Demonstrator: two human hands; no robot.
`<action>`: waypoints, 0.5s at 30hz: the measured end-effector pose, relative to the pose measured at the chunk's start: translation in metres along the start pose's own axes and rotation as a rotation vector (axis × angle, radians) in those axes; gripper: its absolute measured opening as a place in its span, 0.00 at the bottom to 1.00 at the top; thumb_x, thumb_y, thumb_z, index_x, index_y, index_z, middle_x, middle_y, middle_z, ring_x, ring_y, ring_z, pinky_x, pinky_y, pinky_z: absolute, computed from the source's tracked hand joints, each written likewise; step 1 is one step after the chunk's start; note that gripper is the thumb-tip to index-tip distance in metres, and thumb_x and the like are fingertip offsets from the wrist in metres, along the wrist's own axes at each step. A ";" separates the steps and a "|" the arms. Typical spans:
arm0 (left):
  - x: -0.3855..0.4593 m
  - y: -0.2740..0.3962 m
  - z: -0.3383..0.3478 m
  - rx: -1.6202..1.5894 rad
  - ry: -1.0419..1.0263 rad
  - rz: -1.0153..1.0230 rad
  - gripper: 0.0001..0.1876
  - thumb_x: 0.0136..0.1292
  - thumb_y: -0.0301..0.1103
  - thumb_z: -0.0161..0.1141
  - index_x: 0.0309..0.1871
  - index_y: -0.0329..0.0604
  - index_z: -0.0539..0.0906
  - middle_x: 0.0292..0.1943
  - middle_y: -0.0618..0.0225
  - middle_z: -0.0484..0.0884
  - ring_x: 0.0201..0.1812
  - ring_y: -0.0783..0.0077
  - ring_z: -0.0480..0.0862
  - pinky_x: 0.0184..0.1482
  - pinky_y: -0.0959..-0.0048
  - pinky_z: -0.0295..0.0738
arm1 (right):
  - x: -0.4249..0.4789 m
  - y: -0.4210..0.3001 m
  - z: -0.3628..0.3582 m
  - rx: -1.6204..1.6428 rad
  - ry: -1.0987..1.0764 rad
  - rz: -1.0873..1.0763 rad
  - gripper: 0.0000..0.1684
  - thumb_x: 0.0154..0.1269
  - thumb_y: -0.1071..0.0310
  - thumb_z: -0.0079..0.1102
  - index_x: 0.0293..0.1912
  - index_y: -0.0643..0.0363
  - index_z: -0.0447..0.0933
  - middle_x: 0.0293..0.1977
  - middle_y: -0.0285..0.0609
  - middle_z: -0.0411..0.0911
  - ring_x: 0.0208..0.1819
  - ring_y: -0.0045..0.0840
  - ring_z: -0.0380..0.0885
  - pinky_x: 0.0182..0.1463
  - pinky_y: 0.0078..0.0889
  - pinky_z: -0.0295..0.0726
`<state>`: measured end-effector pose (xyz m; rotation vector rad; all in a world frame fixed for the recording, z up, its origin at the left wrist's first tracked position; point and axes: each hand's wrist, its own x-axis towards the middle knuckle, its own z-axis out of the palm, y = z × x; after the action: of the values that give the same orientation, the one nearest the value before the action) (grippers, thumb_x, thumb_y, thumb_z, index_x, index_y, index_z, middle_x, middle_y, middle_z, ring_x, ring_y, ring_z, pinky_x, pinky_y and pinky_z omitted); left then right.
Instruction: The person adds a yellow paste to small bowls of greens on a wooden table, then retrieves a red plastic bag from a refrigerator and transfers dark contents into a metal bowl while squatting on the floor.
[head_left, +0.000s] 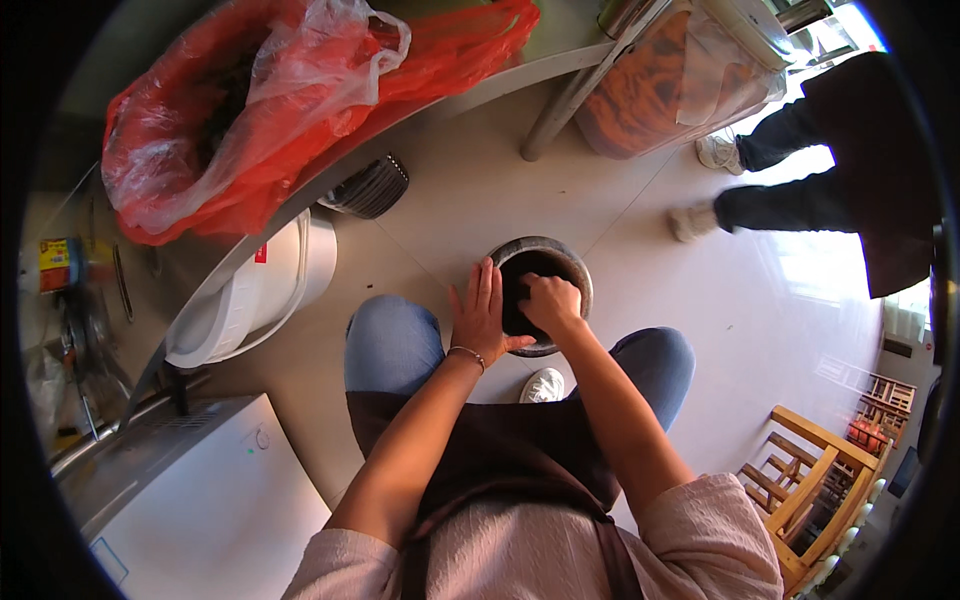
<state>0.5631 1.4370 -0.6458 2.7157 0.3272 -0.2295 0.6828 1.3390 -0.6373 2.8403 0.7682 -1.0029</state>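
Observation:
A round, dark vessel with a thick grey rim stands on the floor between my knees. My left hand lies against the left side of its rim, fingers extended and thumb spread along the near edge. Over the dark opening, my right hand reaches in with its fingers curled. The fingertips are partly hidden, so I cannot tell whether they hold anything. The contents of the vessel are too dark to make out.
A metal table bears red and clear plastic bags. White buckets and a black ribbed container sit below. A large tub with orange contents is beyond; a person stands at right, near wooden furniture.

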 end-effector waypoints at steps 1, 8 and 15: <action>0.002 -0.001 0.000 0.003 -0.003 -0.005 0.68 0.35 0.72 0.60 0.70 0.29 0.42 0.73 0.53 0.38 0.73 0.56 0.41 0.65 0.39 0.46 | 0.005 0.006 -0.007 0.052 0.031 -0.037 0.23 0.49 0.55 0.61 0.48 0.42 0.77 0.35 0.41 0.82 0.39 0.36 0.81 0.42 0.39 0.79; 0.000 -0.002 0.001 -0.015 -0.013 -0.030 0.67 0.36 0.71 0.61 0.70 0.32 0.41 0.73 0.55 0.34 0.73 0.55 0.38 0.64 0.38 0.47 | -0.036 -0.008 -0.052 0.065 0.231 -0.039 0.22 0.48 0.56 0.60 0.47 0.42 0.78 0.33 0.42 0.82 0.35 0.37 0.81 0.38 0.40 0.80; -0.001 -0.002 0.011 -0.030 0.005 -0.026 0.67 0.34 0.71 0.63 0.71 0.35 0.44 0.73 0.58 0.37 0.73 0.56 0.39 0.64 0.39 0.49 | -0.027 0.002 -0.049 0.112 0.128 -0.048 0.22 0.50 0.59 0.58 0.49 0.44 0.77 0.32 0.46 0.81 0.35 0.38 0.81 0.38 0.40 0.80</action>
<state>0.5600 1.4347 -0.6559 2.6847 0.3644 -0.2232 0.6940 1.3351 -0.5825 3.0214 0.8191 -0.9041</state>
